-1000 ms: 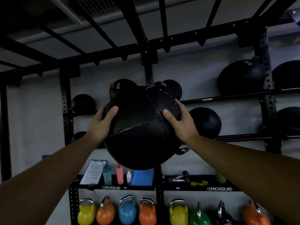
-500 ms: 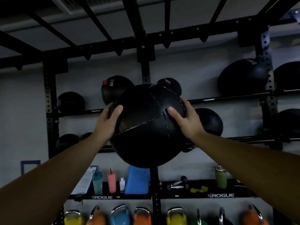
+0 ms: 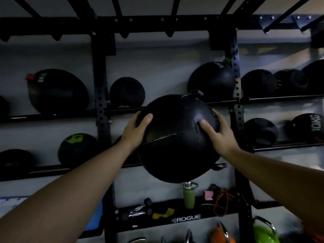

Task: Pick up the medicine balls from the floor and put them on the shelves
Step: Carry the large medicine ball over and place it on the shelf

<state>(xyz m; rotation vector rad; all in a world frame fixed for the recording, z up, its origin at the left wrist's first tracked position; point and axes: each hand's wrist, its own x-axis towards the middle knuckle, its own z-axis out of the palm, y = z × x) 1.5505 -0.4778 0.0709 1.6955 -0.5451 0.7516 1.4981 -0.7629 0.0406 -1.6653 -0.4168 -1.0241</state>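
ROGUE (image 3: 188, 218) tray, 10KG ball (image 3: 213, 79)

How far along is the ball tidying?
Done: several balls already sit on the shelves, such as the 8KG ball and a 10KG ball. In hand: the left hand and right hand hold one black ball up in front of the rack, not yet shelved. Left: placing it. The floor is out of view, so any remaining balls can't be counted.
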